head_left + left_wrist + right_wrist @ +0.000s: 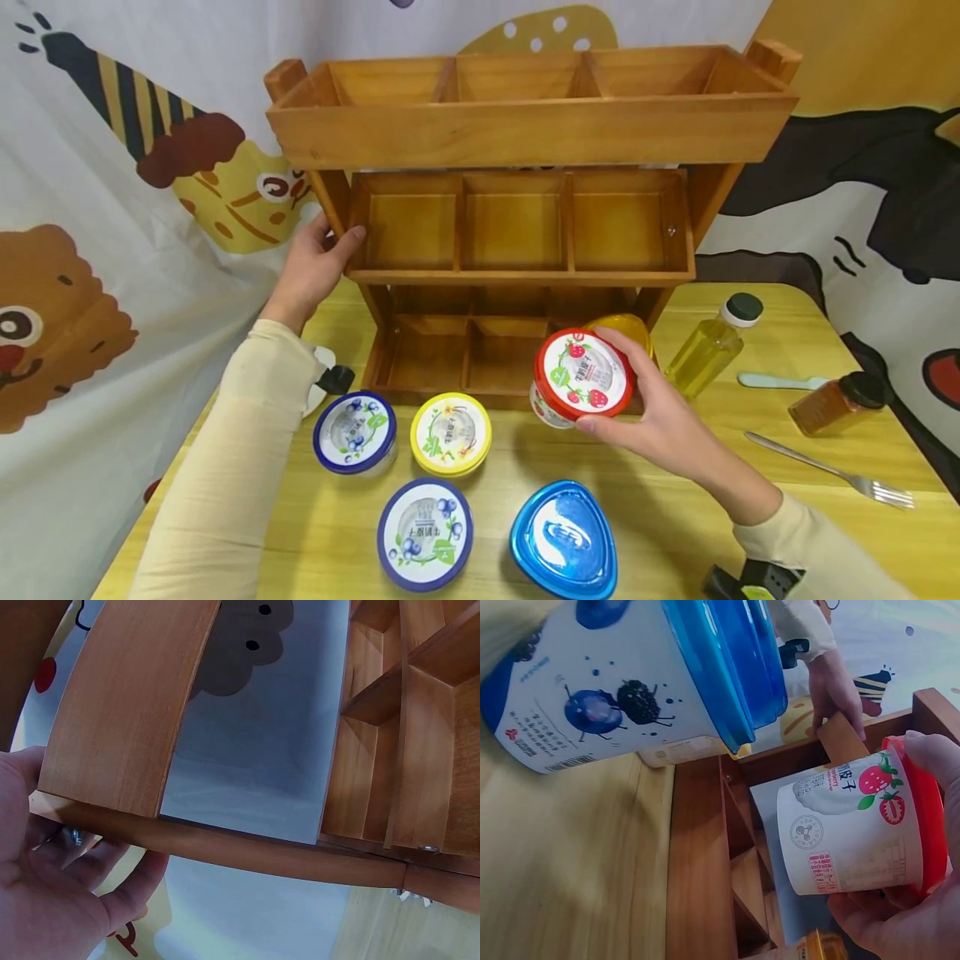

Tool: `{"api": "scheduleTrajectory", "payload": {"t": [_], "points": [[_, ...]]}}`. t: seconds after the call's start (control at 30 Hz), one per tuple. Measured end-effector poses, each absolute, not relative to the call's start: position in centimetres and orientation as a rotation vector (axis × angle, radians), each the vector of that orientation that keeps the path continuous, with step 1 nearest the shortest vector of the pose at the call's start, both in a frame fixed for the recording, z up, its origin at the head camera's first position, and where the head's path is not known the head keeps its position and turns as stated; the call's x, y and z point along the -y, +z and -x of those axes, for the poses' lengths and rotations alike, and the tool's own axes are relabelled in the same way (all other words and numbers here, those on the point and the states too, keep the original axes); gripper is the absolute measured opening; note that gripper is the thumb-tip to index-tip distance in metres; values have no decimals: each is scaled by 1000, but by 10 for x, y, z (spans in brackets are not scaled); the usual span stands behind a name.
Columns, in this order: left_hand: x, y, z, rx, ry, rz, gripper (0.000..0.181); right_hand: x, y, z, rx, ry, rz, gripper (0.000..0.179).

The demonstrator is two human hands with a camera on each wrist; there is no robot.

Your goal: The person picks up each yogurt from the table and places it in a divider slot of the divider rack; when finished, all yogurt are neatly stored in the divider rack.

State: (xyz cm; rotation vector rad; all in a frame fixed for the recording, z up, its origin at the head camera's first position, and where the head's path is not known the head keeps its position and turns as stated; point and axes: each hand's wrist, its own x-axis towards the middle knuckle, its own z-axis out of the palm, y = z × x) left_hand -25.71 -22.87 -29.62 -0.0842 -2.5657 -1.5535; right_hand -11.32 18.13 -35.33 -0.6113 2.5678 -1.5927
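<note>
My left hand (313, 265) grips the left side of a three-tier wooden rack (525, 133), its thumb on the edge of the middle tier. The left wrist view shows the fingers (135, 889) curled about the side post. In my right hand (660, 408) is a yogurt cup with a red lid (585, 372) and strawberry print, pinched by the lid between thumb and fingers. The cup is held before the bottom tier, at its right compartment. Behind it, partly hidden, shows an orange-yellow lid (624, 327).
Two blue-lidded cups (355, 432) (425, 533), a yellow-lidded cup (451, 434) and a shiny blue-lidded tub (564, 540) stand in front. To the right are an oil bottle (705, 348), a spice jar (838, 403), a pale-handled utensil (780, 381) and a fork (832, 471).
</note>
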Motion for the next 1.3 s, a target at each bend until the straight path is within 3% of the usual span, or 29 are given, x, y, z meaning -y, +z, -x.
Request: {"api": "scheduleTrajectory", "payload": {"t": [1.3], "points": [[228,-297,258,2561,-1540,102,57,-116,-376,189,-2638,-1402,473,105]]}}
